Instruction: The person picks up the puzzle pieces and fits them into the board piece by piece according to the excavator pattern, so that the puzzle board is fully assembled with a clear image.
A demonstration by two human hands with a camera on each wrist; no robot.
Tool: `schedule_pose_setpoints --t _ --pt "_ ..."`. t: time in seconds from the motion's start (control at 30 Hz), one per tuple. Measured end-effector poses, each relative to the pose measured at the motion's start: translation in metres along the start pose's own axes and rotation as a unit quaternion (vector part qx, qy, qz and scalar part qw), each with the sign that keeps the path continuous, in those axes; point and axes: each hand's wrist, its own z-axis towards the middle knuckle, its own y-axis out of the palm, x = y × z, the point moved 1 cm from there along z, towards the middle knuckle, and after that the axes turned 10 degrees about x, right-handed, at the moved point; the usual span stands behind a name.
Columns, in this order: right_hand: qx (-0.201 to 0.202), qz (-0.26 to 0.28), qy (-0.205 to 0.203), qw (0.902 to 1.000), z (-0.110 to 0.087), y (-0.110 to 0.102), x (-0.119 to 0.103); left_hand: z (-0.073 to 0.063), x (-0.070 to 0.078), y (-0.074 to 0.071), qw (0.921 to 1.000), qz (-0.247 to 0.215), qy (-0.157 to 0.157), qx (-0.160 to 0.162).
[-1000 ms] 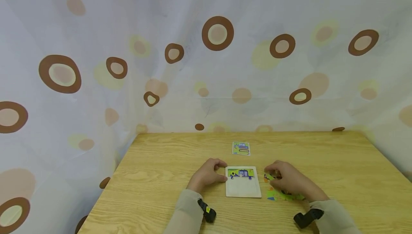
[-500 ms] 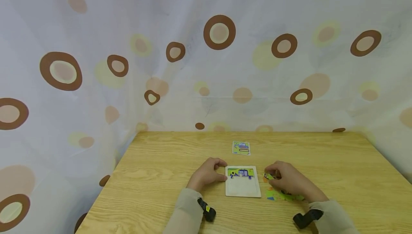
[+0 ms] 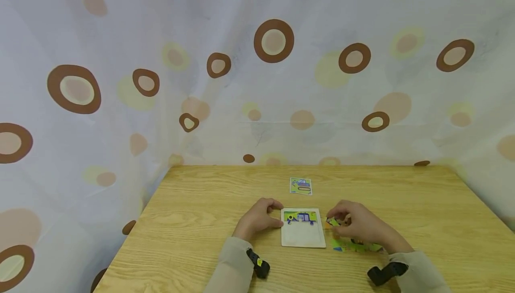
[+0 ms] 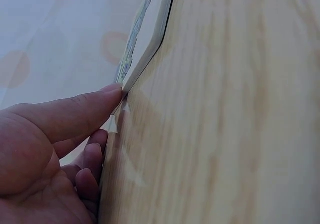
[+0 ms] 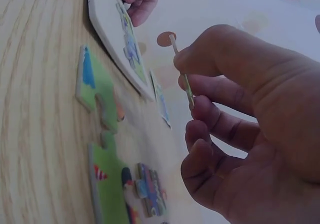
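"Right hand (image 3: 357, 224) held a puzzle piece (image 3: 332, 222) clamped between thumb and fingers, right of centre, just beside the tray (image 3: 302, 238)!"

"And the left hand (image 3: 259, 218)?"

"Thumb and forefinger stood apart, both against the tray's left edge. Steadying it, I reckoned."

"So which step was this?"

"Bringing a piece across, by my reading! A picture strip (image 3: 302, 216) filled the tray's upper part and pale base showed below, so the next move called for crossing the right rim, keeping the piece level and matching its outline to the strip."

"Room to work?"

"Plenty over the tray's lower part! Tighter at lower right: loose pieces (image 5: 111, 184) lay on the table (image 3: 221, 185) just below that right hand. Above, near the table's far edge, the picture card (image 3: 301, 186) sat apart from the tray, out of the way."
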Motion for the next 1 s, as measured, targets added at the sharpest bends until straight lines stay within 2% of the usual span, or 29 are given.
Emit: schedule_pose_setpoints --t 0.33,1.0 --pt "0.005 0.038 -0.03 0.9988 0.002 0.006 -0.013 0.0 0.0 -0.002 1.0 -0.001 0.002 0.0" --pt "0.027 -0.012 -0.089 0.9956 0.029 0.045 -0.028 0.0 0.001 -0.002 0.9999 0.007 0.005 -0.005"
